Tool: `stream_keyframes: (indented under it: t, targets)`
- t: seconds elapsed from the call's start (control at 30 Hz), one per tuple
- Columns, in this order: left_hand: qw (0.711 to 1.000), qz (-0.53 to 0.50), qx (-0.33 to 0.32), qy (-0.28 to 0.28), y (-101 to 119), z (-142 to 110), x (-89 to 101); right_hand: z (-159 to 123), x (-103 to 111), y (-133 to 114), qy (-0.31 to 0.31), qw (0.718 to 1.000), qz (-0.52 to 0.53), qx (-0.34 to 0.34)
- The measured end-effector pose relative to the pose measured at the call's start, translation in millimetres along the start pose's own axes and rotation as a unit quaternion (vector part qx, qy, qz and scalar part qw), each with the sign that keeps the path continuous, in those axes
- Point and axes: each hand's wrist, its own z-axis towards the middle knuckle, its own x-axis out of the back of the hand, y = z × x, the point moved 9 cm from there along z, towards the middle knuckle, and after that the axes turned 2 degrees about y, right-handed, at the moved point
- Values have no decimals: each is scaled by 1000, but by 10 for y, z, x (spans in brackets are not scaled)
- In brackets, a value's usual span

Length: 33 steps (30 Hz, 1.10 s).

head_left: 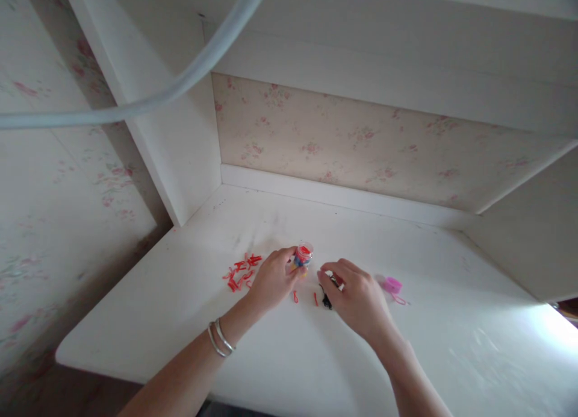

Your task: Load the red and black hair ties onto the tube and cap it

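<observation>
My left hand [276, 275] is wrapped round a small clear jar [304, 258], which stands upright in its fingers. Red, blue and yellow bits show through the jar's wall. To the right of the jar, my right hand [354, 293] has its thumb and fingers curled together over the table; what they hold, if anything, is hidden or too small to name. Partly under that hand lies a small bunch of black bands [326, 300]. Two loose red bands, a looped one [295, 296] and a straighter one [316, 299], lie between the hands. A pile of red bands [239, 273] lies left of my left hand.
A pink lid [392, 284] with a loop lies right of my right hand on the white table [271, 369]. White side panels and a flowered wall enclose the back. A pale cable [180, 88] crosses the upper left, close to the camera.
</observation>
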Motion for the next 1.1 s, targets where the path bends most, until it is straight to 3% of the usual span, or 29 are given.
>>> stream_keyframes:
  t: [0.1,0.23,0.43,0.6,0.67,0.73,0.83,0.93,1.1]
  targets:
    - [1000,-15,-11,-12,30,-5,-8,-278,-334,78,-83,993,-81,-34]
    - [1000,-14,-23,-6,49,-17,-4,-453,-604,135,-120,978,-157,-61]
    - [1000,-9,-28,-6,-11,-41,-11,-420,-715,110,-138,974,-167,-69]
    - [998,17,-29,47,-29,-112,299,-440,-765,100,-136,977,-156,-53]
    - [998,31,-33,50,8,-144,403,-420,-693,110,-127,982,-130,-56]
    - [998,30,-46,9,71,-163,386,-345,-517,98,-101,990,-73,-59]
    - [993,37,-69,-93,159,-203,201,-134,-121,-8,-31,999,33,-30]
    - [980,66,-96,-160,187,-281,19,118,182,-132,19,997,78,13]
    - [965,144,-111,-189,59,-430,-157,468,182,-239,-15,998,35,52]
